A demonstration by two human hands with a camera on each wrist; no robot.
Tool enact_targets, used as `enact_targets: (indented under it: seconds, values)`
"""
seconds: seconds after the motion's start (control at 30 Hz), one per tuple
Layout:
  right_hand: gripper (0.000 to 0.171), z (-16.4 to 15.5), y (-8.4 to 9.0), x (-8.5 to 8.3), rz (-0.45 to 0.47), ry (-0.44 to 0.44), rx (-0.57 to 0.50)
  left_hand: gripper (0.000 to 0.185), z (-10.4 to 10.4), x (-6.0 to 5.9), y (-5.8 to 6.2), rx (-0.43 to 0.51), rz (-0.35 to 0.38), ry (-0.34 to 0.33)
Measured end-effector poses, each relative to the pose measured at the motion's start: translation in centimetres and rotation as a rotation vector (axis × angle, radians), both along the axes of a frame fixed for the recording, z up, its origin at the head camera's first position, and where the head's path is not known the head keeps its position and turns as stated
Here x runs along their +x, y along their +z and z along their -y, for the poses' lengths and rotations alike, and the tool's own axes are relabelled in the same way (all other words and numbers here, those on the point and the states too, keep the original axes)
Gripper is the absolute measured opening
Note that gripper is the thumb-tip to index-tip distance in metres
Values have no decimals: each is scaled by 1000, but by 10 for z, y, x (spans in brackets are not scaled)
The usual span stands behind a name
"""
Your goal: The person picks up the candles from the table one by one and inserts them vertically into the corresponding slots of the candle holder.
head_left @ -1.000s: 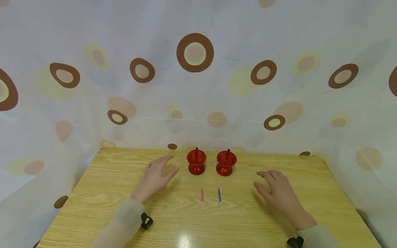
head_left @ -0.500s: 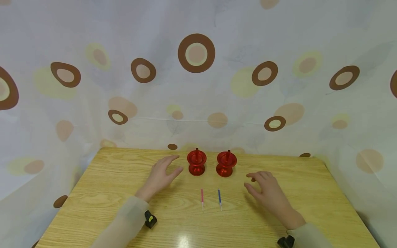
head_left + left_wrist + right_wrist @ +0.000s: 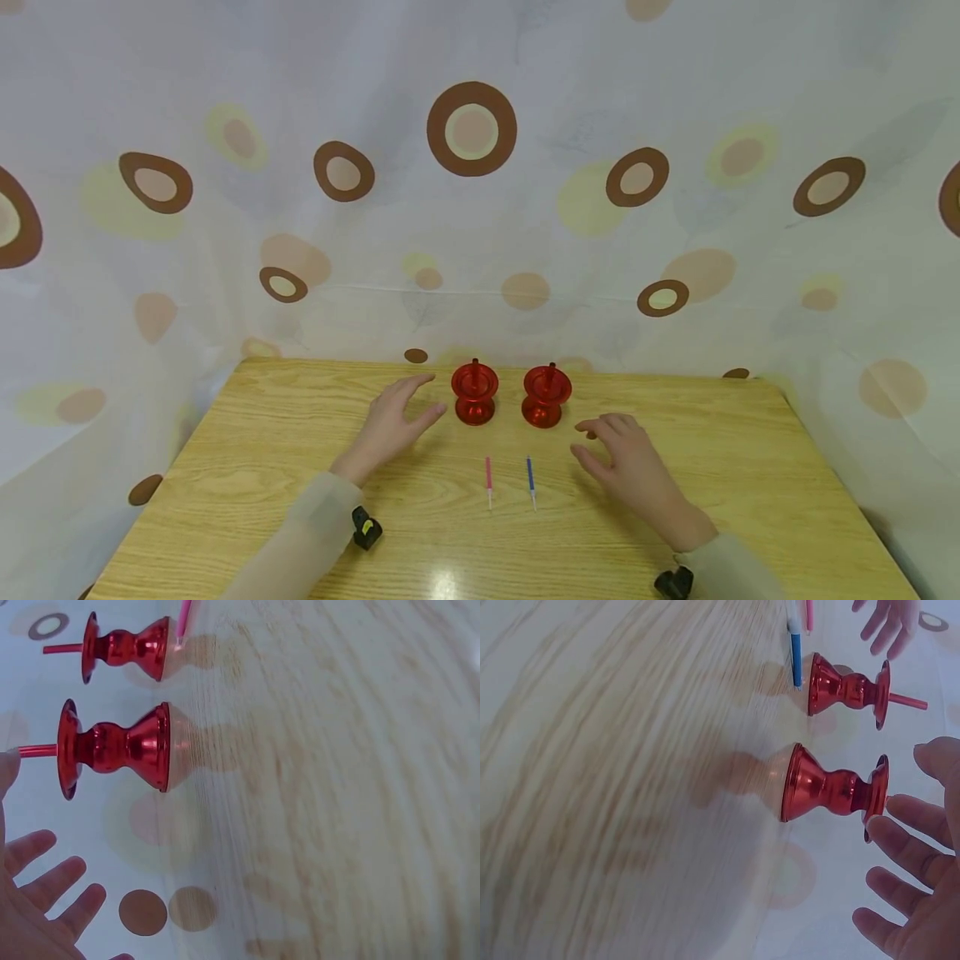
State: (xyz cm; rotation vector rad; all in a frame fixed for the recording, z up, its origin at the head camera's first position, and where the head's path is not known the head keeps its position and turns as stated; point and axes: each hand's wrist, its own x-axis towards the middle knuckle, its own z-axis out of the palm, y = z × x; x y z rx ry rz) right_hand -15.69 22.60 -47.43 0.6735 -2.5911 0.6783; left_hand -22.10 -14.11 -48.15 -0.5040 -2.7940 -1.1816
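Observation:
Two shiny red candle holders, a left one [image 3: 475, 396] and a right one [image 3: 544, 398], stand upright near the table's back edge, each with a thin red stem rising from its dish. In front of them lie a pink candle [image 3: 489, 479] and a blue candle [image 3: 531, 479], both with white lower ends. My left hand [image 3: 390, 425] is just left of the left holder, fingers spread and holding nothing. To the right of the blue candle, my right hand [image 3: 626, 467] hovers with loosely bent fingers and nothing in it. Neither hand touches a holder.
The wooden table [image 3: 247, 467] reaches to a pale cloth [image 3: 480, 242] with brown ring patterns, which hangs behind it and along both sides. A small black device [image 3: 367, 528] is strapped at the left wrist, and a similar device [image 3: 674, 582] at the right.
My right hand has moved left toward the blue candle and the right holder. The left hand has shifted slightly right, closer to the left holder. Candles and holders have stayed in place.

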Motion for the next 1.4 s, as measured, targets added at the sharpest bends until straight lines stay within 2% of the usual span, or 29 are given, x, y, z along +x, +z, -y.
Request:
enact_targets:
  seconds: [0.3,0.7,1.4]
  values:
    - [23,9,0,-1,0,15,-3,66,-3,-3,0,-18,9,-5]
    - [24,19,-8,-4,-38,38,-5,66,-8,-6,-4,27,14,-22]
    - [21,45,-10,0,145,18,-44,70,-17,-14,-5,67,40,-23]
